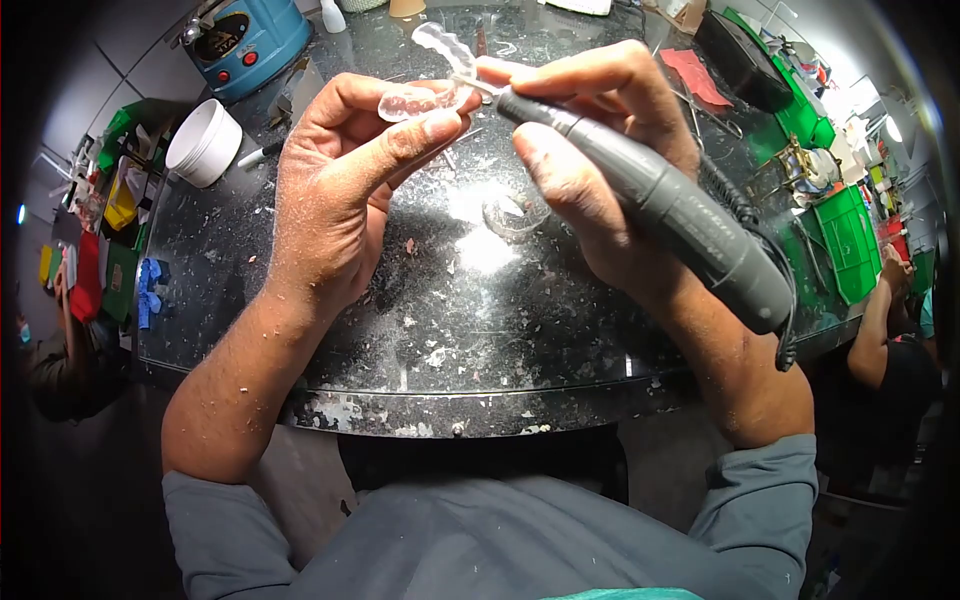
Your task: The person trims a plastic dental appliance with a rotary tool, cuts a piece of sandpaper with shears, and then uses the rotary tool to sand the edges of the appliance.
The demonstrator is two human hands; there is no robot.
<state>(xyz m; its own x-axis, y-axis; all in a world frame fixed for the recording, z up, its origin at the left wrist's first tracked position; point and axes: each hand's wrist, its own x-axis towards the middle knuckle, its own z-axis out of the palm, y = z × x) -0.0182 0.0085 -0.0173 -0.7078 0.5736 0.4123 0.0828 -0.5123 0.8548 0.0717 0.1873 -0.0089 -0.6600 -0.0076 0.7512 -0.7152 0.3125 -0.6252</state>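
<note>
A clear, curved dental tray (408, 101) is pinched between the thumb and fingers of my left hand (345, 165), above the dark worktop. My right hand (610, 150) is wrapped round a black rotary handpiece (665, 195), whose thin tip points left and meets the tray near its middle bend; whether it touches is hard to tell. A coiled cord hangs behind the handpiece. Pale dust covers both hands and forearms. Below the tray, another clear curved piece (515, 213) lies on the worktop in bright glare.
The black worktop (430, 350) is speckled with white debris. A white tub (204, 143), a marker (260, 154) and a blue machine (245, 45) stand left. Red sheet (695, 78), metal articulator (808, 168) and green tray (848, 243) lie right. Other people's arms show at both edges.
</note>
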